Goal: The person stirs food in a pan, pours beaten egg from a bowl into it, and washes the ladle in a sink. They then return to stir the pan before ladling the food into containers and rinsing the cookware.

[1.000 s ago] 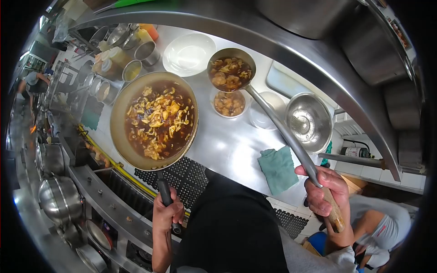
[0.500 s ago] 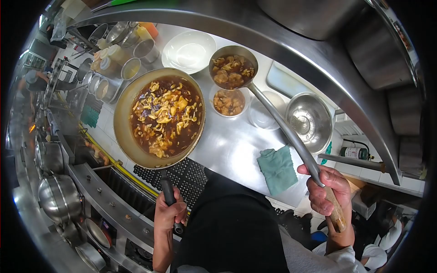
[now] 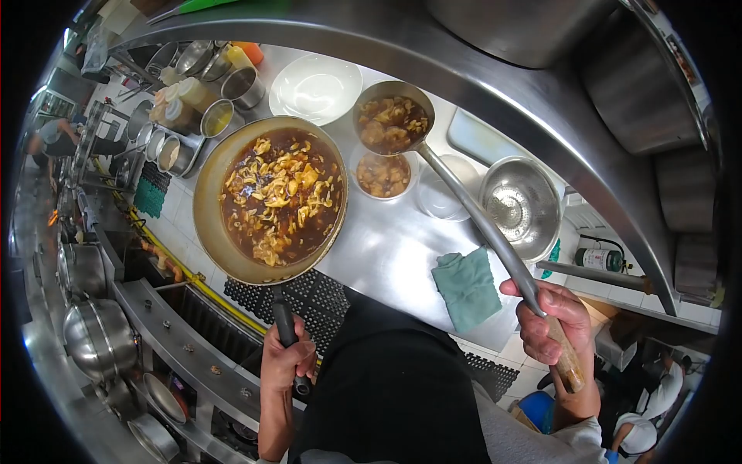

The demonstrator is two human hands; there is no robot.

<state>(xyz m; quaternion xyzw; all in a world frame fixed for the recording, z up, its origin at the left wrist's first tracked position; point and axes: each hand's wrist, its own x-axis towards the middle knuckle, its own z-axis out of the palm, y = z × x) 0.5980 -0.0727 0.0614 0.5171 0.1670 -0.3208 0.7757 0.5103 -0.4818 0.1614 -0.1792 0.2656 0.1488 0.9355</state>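
Note:
My left hand (image 3: 288,357) is wrapped round the black handle of a pan (image 3: 202,209), which holds brown sauce with pale and yellowish pieces. In my right hand (image 3: 553,321) is the wooden end of a long metal ladle (image 3: 495,232). The ladle's bowl, filled with the same kind of sauce and pieces, hangs above the steel counter (image 3: 386,259). Just below that bowl in view sits a round container (image 3: 383,176) of brown food. A white bowl (image 3: 315,88) stands between pan and ladle, farther back.
A steel bowl (image 3: 522,209), a clear round container (image 3: 447,189) and a green cloth (image 3: 468,290) lie on the counter. Squeeze bottles (image 3: 182,114) and metal pots stand at the back left. A steel shelf edge (image 3: 433,54) arches overhead. Other people (image 3: 641,433) are at the lower right.
The ladle and my right hand have shifted very slightly left. The counter and its objects appear a little farther left in view. Both hands keep their grips.

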